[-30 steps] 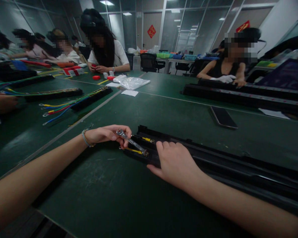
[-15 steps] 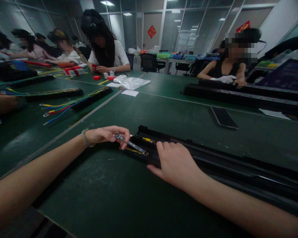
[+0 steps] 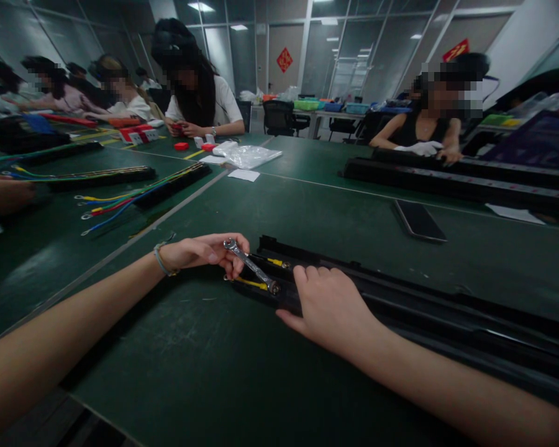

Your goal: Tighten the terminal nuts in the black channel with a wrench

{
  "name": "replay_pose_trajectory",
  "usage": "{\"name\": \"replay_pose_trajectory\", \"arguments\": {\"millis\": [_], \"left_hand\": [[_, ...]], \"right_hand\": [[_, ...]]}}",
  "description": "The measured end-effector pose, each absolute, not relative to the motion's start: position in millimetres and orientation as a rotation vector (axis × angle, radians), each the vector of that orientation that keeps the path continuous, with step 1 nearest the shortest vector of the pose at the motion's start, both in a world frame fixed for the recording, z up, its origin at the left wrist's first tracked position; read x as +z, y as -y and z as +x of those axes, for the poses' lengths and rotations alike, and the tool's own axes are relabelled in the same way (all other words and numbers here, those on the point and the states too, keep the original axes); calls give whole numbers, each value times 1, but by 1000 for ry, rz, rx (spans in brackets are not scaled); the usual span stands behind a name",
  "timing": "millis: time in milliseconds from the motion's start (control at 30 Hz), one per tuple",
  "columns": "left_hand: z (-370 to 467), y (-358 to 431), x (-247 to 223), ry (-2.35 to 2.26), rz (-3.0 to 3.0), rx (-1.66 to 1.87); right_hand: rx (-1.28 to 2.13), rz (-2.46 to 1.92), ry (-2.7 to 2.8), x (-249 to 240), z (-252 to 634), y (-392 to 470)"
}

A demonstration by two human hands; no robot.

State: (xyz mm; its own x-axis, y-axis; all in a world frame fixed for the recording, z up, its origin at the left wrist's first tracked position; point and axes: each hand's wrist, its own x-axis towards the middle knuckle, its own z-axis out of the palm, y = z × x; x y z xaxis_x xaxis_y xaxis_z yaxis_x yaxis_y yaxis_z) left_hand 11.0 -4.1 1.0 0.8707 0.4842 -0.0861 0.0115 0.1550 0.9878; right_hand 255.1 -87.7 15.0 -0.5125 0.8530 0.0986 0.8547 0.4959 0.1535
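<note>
A silver wrench [image 3: 253,265] slants over the near end of a long black housing [image 3: 400,303], its lower ring end at a bolt beside a yellow-sleeved cable lug. My left hand [image 3: 214,253] is at the wrench's upper end, fingers curled behind it; the thumb lies apart from the shaft. A second yellow lug [image 3: 277,262] sits farther back inside the housing. Across the housing rests my right hand [image 3: 328,298], fingers bent over it and thumb on the near side, holding it down against the table.
A phone [image 3: 420,220] lies beyond the housing. Cable bundles with ring lugs [image 3: 116,202] are at the left, near another person's hand [image 3: 4,195]. People sit across the green table [image 3: 190,372]; a plastic bag [image 3: 254,155] lies farther back.
The wrench's upper end has swung up and to the right, away from my left thumb. The left fingers have shifted slightly right. My right hand has stayed in place.
</note>
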Motion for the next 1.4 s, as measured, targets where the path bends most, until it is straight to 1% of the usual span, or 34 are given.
{"name": "replay_pose_trajectory", "arguments": {"millis": [400, 900, 1400], "left_hand": [[11, 3, 3, -422, 1485, 337], [11, 4, -2, -420, 1335, 386], [9, 4, 1, -421, 1400, 356]], "right_hand": [[-254, -1563, 2726, 19, 254, 88], [-279, -1568, 2732, 18, 254, 88], [-258, -1558, 2727, 19, 254, 88]]}}
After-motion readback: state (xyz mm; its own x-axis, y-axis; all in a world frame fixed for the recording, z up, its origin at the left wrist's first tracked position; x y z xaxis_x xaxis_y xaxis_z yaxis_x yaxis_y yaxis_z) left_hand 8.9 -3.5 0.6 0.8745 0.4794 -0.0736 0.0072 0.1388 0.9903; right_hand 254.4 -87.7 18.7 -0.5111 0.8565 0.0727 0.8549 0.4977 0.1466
